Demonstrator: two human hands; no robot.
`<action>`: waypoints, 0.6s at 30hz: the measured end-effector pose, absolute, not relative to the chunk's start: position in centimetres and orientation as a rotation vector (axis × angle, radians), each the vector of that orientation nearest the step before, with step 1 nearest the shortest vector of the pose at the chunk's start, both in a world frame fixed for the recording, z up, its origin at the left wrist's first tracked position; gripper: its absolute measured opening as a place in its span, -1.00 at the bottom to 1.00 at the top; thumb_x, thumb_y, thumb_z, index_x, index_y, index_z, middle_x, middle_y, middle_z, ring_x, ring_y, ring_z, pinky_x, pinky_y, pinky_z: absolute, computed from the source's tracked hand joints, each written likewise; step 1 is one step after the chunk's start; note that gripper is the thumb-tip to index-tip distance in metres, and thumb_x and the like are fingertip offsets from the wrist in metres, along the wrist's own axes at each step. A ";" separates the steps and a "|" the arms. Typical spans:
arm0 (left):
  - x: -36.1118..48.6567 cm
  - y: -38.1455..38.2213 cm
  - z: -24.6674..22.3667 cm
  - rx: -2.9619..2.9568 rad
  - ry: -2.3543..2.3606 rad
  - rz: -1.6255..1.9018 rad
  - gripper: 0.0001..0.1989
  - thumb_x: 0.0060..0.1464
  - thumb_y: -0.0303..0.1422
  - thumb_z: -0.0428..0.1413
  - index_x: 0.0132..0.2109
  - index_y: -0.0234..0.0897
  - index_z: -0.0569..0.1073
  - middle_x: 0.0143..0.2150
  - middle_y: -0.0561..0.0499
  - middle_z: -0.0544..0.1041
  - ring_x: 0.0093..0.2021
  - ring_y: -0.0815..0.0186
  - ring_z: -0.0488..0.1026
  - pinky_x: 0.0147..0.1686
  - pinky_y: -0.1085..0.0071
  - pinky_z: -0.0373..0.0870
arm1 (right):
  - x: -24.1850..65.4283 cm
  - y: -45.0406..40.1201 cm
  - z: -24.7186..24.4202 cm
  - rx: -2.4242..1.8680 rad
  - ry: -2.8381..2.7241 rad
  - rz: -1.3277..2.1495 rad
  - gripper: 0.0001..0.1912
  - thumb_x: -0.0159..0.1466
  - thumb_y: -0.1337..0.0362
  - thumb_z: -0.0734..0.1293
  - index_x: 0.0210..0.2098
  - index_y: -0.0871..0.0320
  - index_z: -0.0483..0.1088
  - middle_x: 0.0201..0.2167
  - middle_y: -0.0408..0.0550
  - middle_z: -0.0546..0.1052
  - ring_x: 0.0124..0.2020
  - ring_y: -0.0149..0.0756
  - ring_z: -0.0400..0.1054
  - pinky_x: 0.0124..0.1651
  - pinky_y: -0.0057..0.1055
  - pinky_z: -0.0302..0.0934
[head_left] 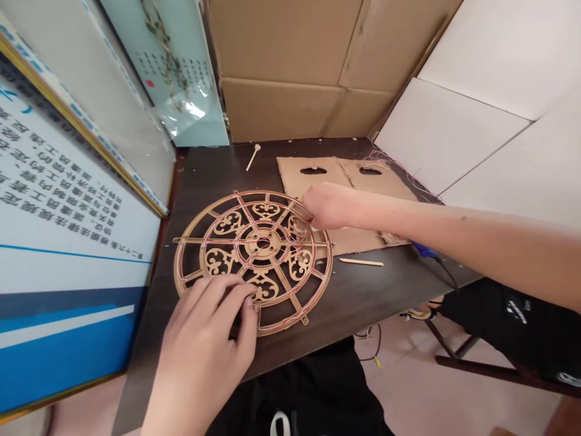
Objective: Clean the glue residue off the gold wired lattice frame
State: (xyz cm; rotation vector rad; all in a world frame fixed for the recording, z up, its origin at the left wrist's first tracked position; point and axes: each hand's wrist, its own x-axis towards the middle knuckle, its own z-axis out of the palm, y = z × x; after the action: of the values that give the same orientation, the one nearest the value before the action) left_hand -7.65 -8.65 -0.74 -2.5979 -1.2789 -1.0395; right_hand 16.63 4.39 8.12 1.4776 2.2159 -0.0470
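A round, gold-coloured openwork frame (263, 243) lies flat on the dark table, with spokes, scroll ornaments and a hub. Thin red and whitish wires run along its rings. My left hand (211, 324) is closed over the near-left part of the rim, thumb and fingertips close together beside a scroll. At the far-right edge of the frame, my right hand (329, 206) is bent into a fist. Its fingertips point down at the rim and are hidden, so I cannot make out what they pinch. A flattened cardboard piece (299, 172) lies under that hand.
A pale thin stick (361, 262) lies right of the frame, and a white-tipped stick (252, 158) behind it. Loose thin wires (415, 180) trail at the back right. A blue-handled tool (424, 249) with a black cord is under my right forearm. Cardboard (281, 48) and white boxes (447, 133) border the table (213, 169).
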 end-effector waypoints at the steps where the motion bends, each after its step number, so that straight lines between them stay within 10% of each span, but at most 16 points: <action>1: -7.7 -8.6 -0.8 -2.596 -1.274 -1.044 -0.87 0.31 -0.56 0.10 -0.10 -0.27 0.46 -0.10 -0.06 0.53 -0.07 0.15 0.46 -0.05 0.19 0.37 | 16.9 4.4 8.1 1.482 2.223 -0.050 -0.69 0.43 0.07 0.44 -0.05 0.22 0.53 -0.07 0.01 0.61 -0.08 -0.22 0.54 0.03 -0.15 0.48; 11: -8.2 -8.6 -0.6 -2.535 -1.317 -0.976 -0.92 0.34 -0.48 0.06 -0.14 -0.22 0.41 -0.14 -0.04 0.53 -0.11 0.14 0.48 -0.12 0.21 0.37 | 20.5 1.7 8.2 1.875 2.430 -0.053 -0.73 0.41 0.33 0.20 -0.29 0.24 0.51 -0.32 0.13 0.61 -0.35 -0.22 0.42 -0.31 -0.32 0.05; 18: -10.7 -8.4 -0.1 -2.453 -1.516 -0.878 -0.84 0.39 -0.29 0.06 -0.24 -0.14 0.40 -0.20 0.00 0.53 -0.15 0.14 0.50 -0.22 0.17 0.33 | 21.3 -3.4 5.4 2.118 2.550 -0.551 -0.71 0.46 0.34 0.18 -0.30 0.18 0.49 -0.39 -0.03 0.60 -0.38 -0.31 0.41 -0.29 -0.39 0.09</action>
State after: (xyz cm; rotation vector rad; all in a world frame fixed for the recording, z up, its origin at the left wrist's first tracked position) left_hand -10.67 -8.39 -0.05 -2.4532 -1.5158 -0.8780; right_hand 21.29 -3.44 5.40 2.1176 2.5505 -0.5511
